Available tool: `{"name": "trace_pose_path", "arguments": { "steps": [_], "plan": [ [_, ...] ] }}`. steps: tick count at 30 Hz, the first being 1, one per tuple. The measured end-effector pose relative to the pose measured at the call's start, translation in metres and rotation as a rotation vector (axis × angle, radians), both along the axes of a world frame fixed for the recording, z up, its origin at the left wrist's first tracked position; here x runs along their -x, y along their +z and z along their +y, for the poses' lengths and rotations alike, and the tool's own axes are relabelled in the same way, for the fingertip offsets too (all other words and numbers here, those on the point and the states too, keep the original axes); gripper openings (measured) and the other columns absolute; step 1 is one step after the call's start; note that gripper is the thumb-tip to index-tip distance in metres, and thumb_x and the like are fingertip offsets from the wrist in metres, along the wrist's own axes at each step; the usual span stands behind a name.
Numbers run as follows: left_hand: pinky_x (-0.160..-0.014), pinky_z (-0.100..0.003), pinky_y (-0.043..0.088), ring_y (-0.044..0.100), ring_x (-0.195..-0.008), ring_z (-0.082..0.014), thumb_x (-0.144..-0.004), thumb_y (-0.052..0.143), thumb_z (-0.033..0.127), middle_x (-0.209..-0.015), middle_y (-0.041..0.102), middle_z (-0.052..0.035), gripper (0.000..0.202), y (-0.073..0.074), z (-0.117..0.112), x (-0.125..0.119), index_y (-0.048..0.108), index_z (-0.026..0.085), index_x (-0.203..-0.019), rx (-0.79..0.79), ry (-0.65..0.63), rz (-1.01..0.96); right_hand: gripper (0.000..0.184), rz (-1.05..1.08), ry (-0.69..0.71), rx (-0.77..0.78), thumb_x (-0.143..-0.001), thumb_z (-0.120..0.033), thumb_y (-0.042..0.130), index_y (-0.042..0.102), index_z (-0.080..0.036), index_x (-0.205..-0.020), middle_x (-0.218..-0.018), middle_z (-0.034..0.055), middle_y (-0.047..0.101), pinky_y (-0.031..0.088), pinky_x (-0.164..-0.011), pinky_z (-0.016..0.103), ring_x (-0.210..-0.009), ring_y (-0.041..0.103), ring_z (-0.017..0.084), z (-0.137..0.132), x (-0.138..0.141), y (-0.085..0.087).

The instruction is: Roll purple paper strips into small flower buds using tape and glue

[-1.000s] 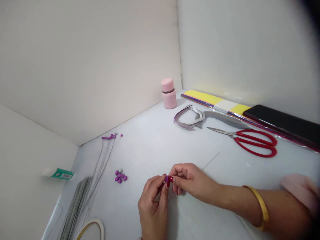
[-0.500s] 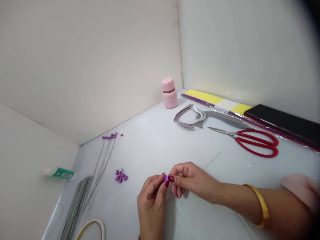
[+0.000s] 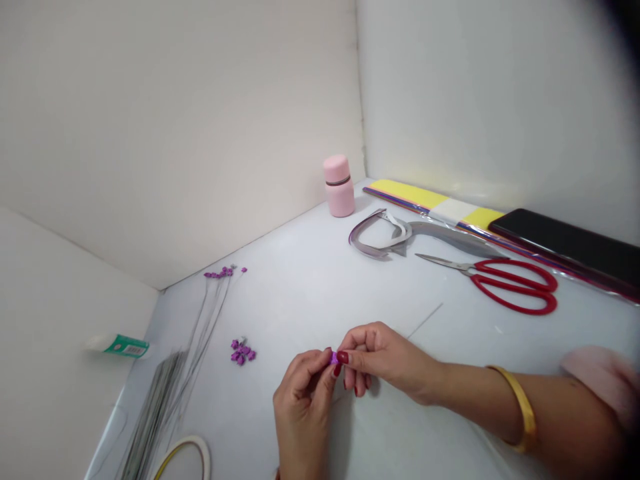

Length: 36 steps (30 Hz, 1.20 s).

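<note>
My left hand [image 3: 303, 400] and my right hand [image 3: 377, 357] meet near the front of the white table [image 3: 310, 287]. Both pinch one small purple piece [image 3: 333, 358] between thumb and fingertips. A thin wire [image 3: 424, 320] runs from under my right hand toward the back right. A gold bangle [image 3: 523, 417] sits on my right wrist. A little heap of purple pieces [image 3: 242, 352] lies to the left of my hands. Farther back left lie wires tipped with purple pieces [image 3: 223, 272].
A bundle of thin wires [image 3: 155, 413] and a tape roll [image 3: 185, 453] lie at the front left, beside a glue tube [image 3: 120, 346]. At the back stand a pink bottle [image 3: 339, 186], curled grey strips [image 3: 380, 237], red scissors [image 3: 505, 283], coloured paper sheets [image 3: 425, 198] and a black phone [image 3: 565, 243].
My hands have stayed together on the purple piece, with only small shifts of the fingers. Nothing else on the table moved.
</note>
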<state>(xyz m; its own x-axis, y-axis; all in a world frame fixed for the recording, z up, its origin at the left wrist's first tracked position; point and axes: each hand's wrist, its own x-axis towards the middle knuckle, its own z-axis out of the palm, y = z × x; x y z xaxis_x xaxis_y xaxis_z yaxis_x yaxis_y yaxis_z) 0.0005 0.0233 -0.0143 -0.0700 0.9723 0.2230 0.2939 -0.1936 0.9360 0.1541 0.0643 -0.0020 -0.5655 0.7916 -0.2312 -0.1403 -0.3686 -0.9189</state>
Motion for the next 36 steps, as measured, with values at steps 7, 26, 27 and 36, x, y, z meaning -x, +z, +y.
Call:
{"name": "trace_pose_path", "arguments": {
  "steps": [7,26,27,36],
  "plan": [
    [-0.068,-0.023,0.048,0.06,-0.077,-0.0151,-0.072,0.063,0.018,-0.082,0.065,-0.0032,0.013,0.004,-0.003,-0.005,0.068,0.022,-0.083,0.087,0.035,-0.087,0.028,-0.042,-0.025,-0.006,-0.072,-0.04,0.06,0.055,-0.013,-0.067,-0.056,0.0004,0.061,0.034,-0.044,0.018,-0.045,0.052,0.008,-0.001,0.001,0.001],
    [-0.072,-0.025,0.046,0.06,-0.081,-0.017,-0.078,0.052,0.011,-0.088,0.066,-0.007,0.024,0.004,-0.005,-0.007,0.066,0.019,-0.097,-0.101,-0.037,0.173,0.028,-0.066,-0.039,-0.107,-0.077,-0.04,0.056,0.055,-0.013,-0.069,-0.061,0.0021,0.059,0.036,-0.047,0.02,-0.05,0.052,0.009,-0.003,0.0,-0.001],
    [-0.071,-0.025,0.046,0.06,-0.079,-0.0167,-0.079,0.051,0.011,-0.087,0.066,-0.0066,0.024,0.005,-0.005,-0.007,0.066,0.02,-0.096,-0.109,-0.036,0.177,0.029,-0.056,-0.036,-0.106,-0.077,-0.041,0.056,0.055,-0.013,-0.07,-0.062,0.0023,0.06,0.036,-0.047,0.02,-0.05,0.052,0.009,-0.003,0.0,-0.001],
    [-0.075,-0.026,0.044,0.06,-0.076,-0.0161,-0.078,0.056,0.028,-0.074,0.07,-0.0041,0.019,0.01,-0.001,-0.012,0.07,0.018,-0.086,0.422,0.046,-0.446,0.025,0.006,-0.059,-0.095,-0.075,-0.036,0.059,0.056,-0.012,-0.073,-0.062,0.0018,0.06,0.038,-0.049,0.021,-0.051,0.052,0.008,-0.003,0.002,0.001]
  ]
}}
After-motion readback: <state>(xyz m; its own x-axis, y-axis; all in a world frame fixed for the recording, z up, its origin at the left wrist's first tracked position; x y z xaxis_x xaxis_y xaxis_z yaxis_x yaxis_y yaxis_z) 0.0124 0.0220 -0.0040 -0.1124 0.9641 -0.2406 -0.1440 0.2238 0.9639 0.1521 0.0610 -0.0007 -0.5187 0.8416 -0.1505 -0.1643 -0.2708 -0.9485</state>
